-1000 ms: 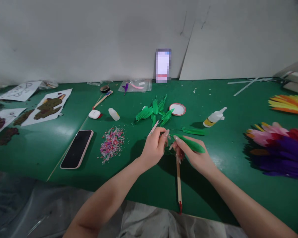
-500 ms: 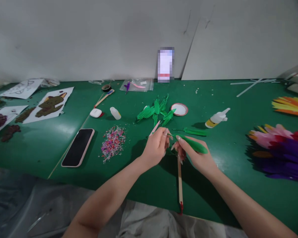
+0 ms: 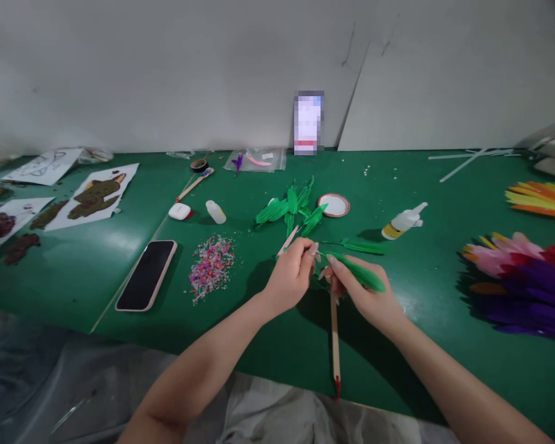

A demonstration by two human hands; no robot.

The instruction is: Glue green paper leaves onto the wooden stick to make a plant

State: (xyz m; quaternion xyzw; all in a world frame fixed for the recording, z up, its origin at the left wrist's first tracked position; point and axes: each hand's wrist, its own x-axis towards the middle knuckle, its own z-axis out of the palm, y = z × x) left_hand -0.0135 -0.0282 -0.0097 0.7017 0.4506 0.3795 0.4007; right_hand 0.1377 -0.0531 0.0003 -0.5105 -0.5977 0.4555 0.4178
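A green feather is pinched between the thumb and fingers of my right hand, its broad end pointing right. My left hand is closed at the feather's thin quill end, fingertips pressed together on it. Below my hands lies a wooden stick with a red cord at its near end; its upper part is hidden by my right fingers. A pink strip lies just beyond my left hand. Another green feather rests behind my right hand, and a pile of green feathers lies farther back.
A glue bottle stands tilted-looking at right, near purple, red and pink feathers. Left are colourful bits, a phone, a small white bottle and pictures on paper. A round lid lies behind my hands.
Both hands stay nearly in place. My left fingertips have shifted very slightly to the right along the feather's quill end; the feather remains in my right hand.
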